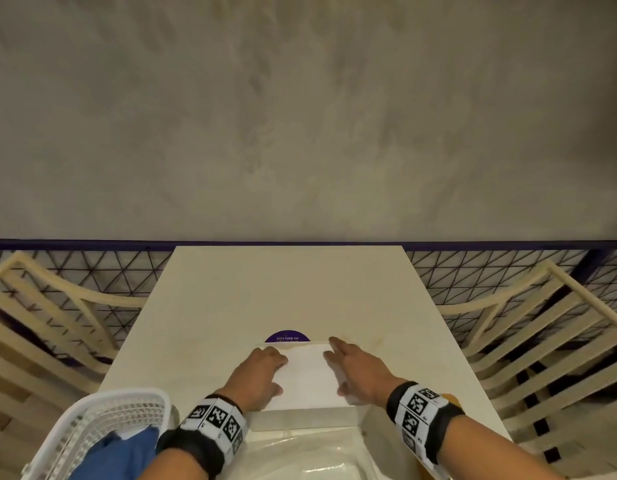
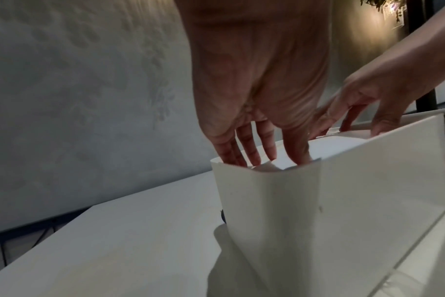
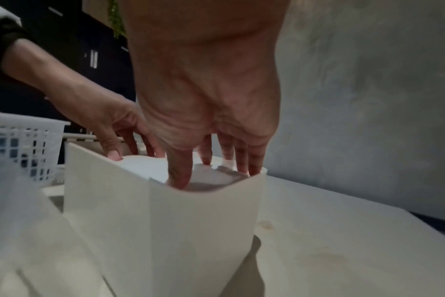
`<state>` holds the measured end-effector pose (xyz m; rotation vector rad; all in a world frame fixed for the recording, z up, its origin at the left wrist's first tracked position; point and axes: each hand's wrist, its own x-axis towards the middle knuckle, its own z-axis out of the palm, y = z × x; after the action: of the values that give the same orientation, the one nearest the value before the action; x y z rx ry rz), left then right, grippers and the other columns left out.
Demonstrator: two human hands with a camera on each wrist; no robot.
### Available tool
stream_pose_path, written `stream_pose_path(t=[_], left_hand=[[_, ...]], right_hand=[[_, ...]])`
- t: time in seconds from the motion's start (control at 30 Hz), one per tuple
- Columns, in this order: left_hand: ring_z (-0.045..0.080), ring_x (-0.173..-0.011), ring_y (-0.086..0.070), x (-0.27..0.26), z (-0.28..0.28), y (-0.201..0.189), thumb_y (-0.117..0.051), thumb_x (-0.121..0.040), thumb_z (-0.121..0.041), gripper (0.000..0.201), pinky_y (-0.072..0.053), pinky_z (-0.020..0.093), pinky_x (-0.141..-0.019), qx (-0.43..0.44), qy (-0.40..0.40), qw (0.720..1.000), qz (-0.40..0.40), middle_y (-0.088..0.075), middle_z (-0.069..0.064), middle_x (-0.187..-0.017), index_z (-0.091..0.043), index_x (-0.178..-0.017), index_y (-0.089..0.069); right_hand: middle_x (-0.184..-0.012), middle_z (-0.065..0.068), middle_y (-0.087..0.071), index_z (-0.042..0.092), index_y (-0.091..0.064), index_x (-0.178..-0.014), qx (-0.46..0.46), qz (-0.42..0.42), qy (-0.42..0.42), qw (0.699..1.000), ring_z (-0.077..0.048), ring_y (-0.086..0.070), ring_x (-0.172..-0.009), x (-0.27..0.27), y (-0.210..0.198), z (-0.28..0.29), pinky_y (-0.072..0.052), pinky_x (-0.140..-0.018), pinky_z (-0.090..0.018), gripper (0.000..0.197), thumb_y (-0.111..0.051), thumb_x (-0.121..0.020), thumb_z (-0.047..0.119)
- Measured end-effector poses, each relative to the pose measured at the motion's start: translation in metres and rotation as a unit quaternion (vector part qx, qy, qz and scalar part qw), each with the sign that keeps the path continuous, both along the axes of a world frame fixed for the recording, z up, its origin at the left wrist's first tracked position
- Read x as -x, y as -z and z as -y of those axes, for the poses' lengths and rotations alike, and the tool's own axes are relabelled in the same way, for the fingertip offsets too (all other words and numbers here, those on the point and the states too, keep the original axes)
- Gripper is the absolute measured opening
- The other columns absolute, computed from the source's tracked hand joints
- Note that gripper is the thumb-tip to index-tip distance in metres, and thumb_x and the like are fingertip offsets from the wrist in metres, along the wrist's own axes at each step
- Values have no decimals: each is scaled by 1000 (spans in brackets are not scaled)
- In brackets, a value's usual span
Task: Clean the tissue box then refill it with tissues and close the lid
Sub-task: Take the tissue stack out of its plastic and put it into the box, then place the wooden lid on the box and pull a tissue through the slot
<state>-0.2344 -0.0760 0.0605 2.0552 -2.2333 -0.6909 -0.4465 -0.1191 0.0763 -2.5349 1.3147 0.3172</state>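
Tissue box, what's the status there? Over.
Left hand and right hand both open, fingers straight, pressing tissues down into the tissue box. Box open-topped, no lid on. Nothing in the way; basket sits off left.

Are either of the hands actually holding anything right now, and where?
Nothing is gripped. The left hand and right hand both press straight fingers down on the white tissue stack, at its left and right ends, inside the open white rectangular plastic tissue box.
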Motion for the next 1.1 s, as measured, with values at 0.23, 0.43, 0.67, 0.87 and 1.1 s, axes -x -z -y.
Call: stream_pose_path(t=[0.23,0.43,0.67,0.87,1.1], left_hand=[[26,-138,-32,-3,-2,10,-74,-80,-18,75,-43,36,-106,-20,36,997,72,-27,7,-152,-25,-143,-35],[28,-130,-39,4,-2,16,-72,-80,-13,76,-49,40,-98,-12,39,991,125,-32,9,-147,-25,-143,-30],[29,-112,-55,8,-6,-1,-74,-78,-11,66,-51,40,-86,-15,42,989,139,-42,10,-133,-15,-133,-38],[18,-124,-49,-17,-15,-23,-75,-78,-20,59,-39,25,-101,15,8,1000,14,-50,1,-138,-17,-132,-50],[19,-136,-40,-28,-63,-29,-66,-87,-29,48,-32,31,-112,91,-71,987,-110,-43,2,-148,-18,-132,-53]], right_hand=[[-154,-13,-20,8,-25,-144,85,-186,-95,974,-29,-37,-133,13,19,6,-10,-116,-48,61,-52,-89,13],[-156,-12,-17,10,-19,-147,78,-234,-108,963,-30,-42,-129,7,33,11,-5,-115,-52,57,-42,-94,14],[-156,-10,-16,11,-19,-147,12,-203,-82,976,-30,-32,-135,9,15,7,1,-109,-66,58,-41,-93,16],[-138,3,-47,23,-57,-123,40,67,74,994,-20,-34,-133,51,-14,-15,-21,-112,-45,36,-59,-87,25],[-125,-8,-55,17,-50,-126,10,39,405,914,-25,-54,-114,156,35,-66,-46,-94,-34,32,-44,-95,26]])
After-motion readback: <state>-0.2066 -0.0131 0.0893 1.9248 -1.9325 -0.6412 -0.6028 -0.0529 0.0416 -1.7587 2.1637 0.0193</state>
